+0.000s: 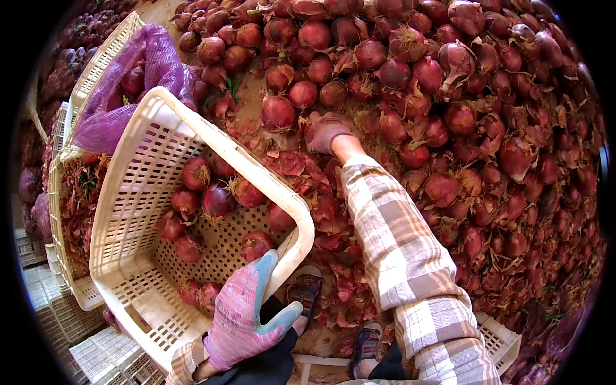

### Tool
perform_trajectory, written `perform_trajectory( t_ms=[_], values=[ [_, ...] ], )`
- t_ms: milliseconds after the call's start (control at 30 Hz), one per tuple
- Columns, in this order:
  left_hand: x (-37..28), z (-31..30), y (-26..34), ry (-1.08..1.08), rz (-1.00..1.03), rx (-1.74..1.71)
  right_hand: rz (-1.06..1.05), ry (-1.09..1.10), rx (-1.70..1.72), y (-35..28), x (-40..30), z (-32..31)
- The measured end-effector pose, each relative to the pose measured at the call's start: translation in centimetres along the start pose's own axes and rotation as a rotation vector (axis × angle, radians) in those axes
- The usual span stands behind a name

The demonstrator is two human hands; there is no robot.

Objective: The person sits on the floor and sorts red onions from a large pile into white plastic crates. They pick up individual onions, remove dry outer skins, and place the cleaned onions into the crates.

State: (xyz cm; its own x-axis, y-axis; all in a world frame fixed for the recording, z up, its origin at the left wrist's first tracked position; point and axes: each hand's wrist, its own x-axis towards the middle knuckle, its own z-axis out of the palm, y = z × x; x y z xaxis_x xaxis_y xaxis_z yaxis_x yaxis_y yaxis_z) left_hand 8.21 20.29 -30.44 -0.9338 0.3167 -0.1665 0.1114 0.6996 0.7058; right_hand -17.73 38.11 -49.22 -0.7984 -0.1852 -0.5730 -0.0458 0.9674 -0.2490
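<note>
My left hand (240, 313), in a pink knit glove with a blue-grey coated palm, is at the near rim of a white plastic crate (284, 192). Its index finger lies over the rim and its thumb sticks out apart; nothing shows between them. The other fingers are mostly hidden. Tilted towards me, the perforated crate holds several red onions (219, 199). My right hand (329, 132), also gloved, reaches down to the floor among loose onions and dry skins. A red onion (278, 113) lies just left of it. Whether its fingers grip anything cannot be seen.
A large heap of red onions (440, 187) fills the right and far side. Onion skins (332, 231) litter the floor by my feet. At left stand a skin-filled crate (82, 207), a purple mesh bag (163, 57) and stacked crates (113, 356). Another crate (495, 337) sits lower right.
</note>
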Motion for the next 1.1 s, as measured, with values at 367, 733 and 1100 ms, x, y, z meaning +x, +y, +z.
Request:
perform_trajectory(
  t_ms=[367, 733, 1100],
  values=[
    [-0.3, 0.3, 0.5, 0.047, 0.029, 0.020, -0.609, 0.382, 2.304, 7.6, -7.0, 8.7],
    [2.2, 3.4, 4.8, 0.208, 0.404, -0.028, -0.461, 0.766, 2.290, 1.8, -17.7, 5.1],
    [5.2, 10.7, 2.6, 0.150, 0.193, -0.526, -0.366, 0.791, 1.846, 1.4, -26.0, 6.1]
  ],
)
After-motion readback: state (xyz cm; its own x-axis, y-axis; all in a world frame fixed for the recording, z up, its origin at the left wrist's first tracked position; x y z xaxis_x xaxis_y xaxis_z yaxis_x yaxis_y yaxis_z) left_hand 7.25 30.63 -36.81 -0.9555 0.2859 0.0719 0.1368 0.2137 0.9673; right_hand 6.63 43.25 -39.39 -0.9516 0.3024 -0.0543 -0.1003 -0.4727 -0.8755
